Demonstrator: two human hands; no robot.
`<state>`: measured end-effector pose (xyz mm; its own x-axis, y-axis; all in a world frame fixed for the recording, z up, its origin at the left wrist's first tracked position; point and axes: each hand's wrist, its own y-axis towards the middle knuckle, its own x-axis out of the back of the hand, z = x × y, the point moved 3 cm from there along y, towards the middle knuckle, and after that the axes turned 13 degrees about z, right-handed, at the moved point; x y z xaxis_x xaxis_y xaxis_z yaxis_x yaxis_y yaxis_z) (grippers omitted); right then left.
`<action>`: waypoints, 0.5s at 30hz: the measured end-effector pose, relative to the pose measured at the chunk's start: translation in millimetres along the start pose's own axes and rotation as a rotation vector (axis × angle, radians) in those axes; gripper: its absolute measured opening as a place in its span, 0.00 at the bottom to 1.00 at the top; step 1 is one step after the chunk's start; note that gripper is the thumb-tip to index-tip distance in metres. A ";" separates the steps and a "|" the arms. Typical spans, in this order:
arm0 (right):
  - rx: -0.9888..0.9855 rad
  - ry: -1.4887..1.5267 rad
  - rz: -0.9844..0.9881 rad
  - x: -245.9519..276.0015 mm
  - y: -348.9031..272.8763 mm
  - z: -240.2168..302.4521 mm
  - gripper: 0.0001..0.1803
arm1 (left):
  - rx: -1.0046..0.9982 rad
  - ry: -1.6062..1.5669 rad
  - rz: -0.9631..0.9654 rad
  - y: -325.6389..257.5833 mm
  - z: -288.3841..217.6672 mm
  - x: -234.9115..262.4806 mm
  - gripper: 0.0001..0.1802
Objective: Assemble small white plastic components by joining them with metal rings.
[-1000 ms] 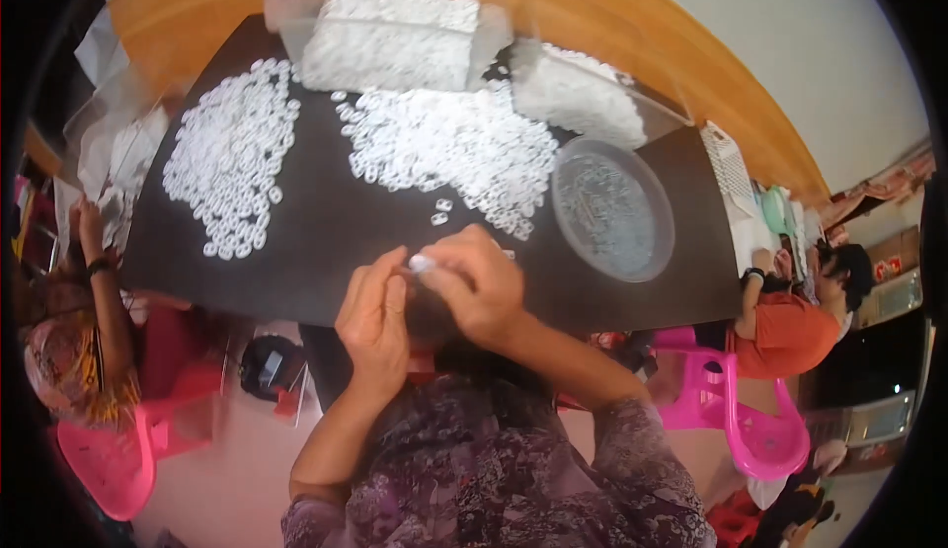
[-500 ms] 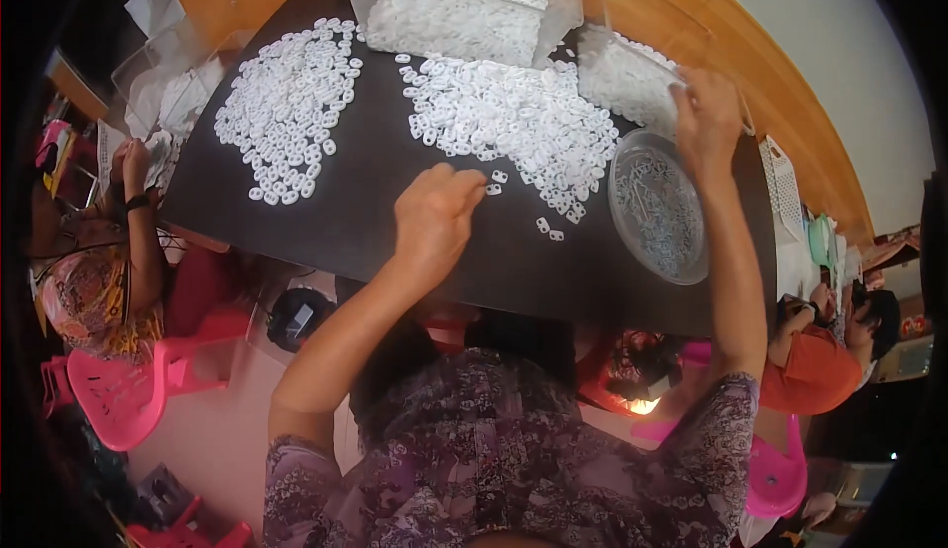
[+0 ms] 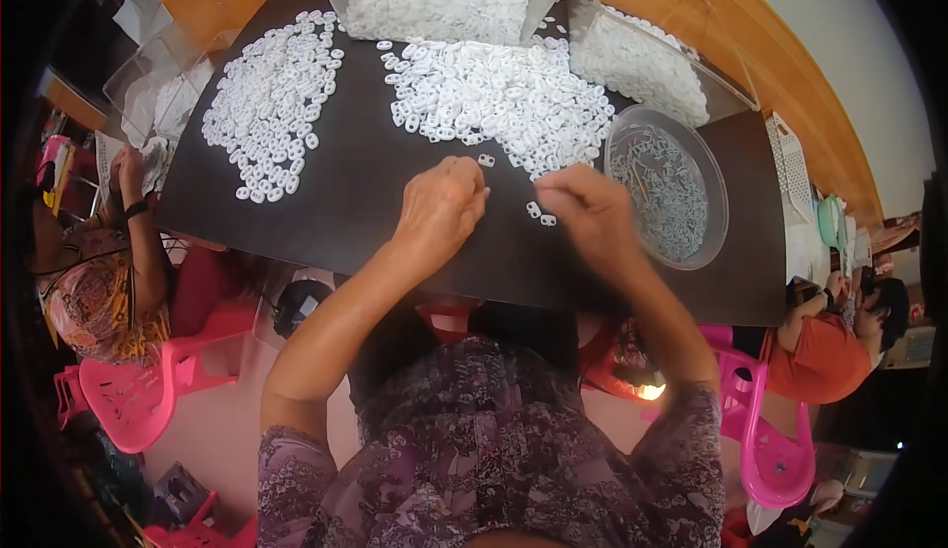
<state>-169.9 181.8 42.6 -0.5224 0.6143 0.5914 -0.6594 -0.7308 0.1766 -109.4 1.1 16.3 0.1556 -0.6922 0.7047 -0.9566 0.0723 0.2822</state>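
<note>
My left hand (image 3: 442, 204) is closed over the dark table, its fingers curled; what it pinches, if anything, is hidden. Just past its fingertips lies a small white oval plastic piece with two holes (image 3: 486, 160). My right hand (image 3: 595, 214) hovers to the right, slightly blurred, thumb and finger pinched together on something too small to make out. Two loose white pieces (image 3: 541, 214) lie by its fingertips. Beyond both hands spreads a heap of the same pieces (image 3: 494, 94). Right of my right hand stands a round clear tub (image 3: 719, 202) with many thin blue-grey, screw-like bits (image 3: 667, 193).
Another heap of white pieces (image 3: 276, 104) covers the table's left. Clear bins of white pieces stand at the back middle (image 3: 439, 5) and back right (image 3: 637, 64). One person (image 3: 104, 281) sits at far left, another in orange (image 3: 815, 360) at far right. Pink chairs (image 3: 128, 400) flank the table.
My right hand has come from the back-right bin leftward and nearer, close to my left hand. One of two loose pieces by my left fingertips no longer shows. The view has shifted slightly.
</note>
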 end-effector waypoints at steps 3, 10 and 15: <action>-0.076 0.134 0.034 -30.0 -1.3 -3.7 0.08 | 0.060 -0.231 0.094 -12.2 -13.8 10.6 0.05; -0.223 0.566 0.079 -57.3 -0.3 14.8 0.06 | 0.220 -0.706 0.036 -34.4 -10.9 12.4 0.05; -0.270 0.648 0.000 -71.5 -6.4 23.4 0.06 | 0.295 -1.211 -0.137 -48.9 -10.4 -0.8 0.06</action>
<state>-115.6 135.6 17.6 -0.6841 0.7293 -0.0117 -0.7267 -0.6829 -0.0749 -60.2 5.5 8.7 0.0814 -0.9074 -0.4124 -0.9935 -0.1070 0.0393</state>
